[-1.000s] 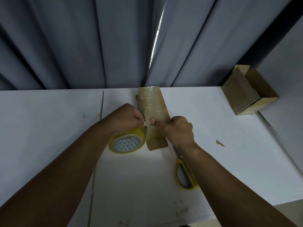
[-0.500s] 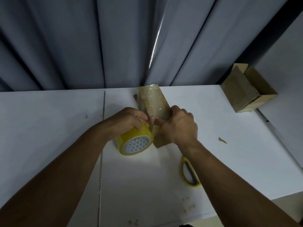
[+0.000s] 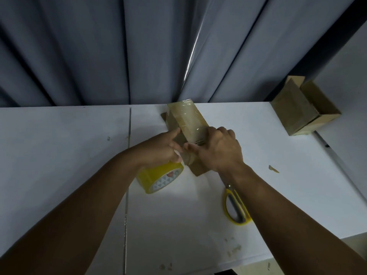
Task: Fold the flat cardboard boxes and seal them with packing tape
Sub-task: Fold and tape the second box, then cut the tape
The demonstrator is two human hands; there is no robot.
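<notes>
**Mid-seal on the near box**

Your left hand (image 3: 160,149) grips the tape roll (image 3: 158,178). Your right hand (image 3: 218,150) clasps the box (image 3: 186,119), mid-table near the far edge. Its top looks taped; cutting free remains. The second box (image 3: 297,110), far right corner, looks taped.

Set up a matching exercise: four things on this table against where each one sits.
Things:
1 tape roll
2 scissors
3 taped box
4 open box

Places:
A far right corner of the table
B under the left hand
C middle, toward the curtain
D near side, partly hidden by the right forearm

Pairs: 1-B; 2-D; 3-C; 4-A
</notes>
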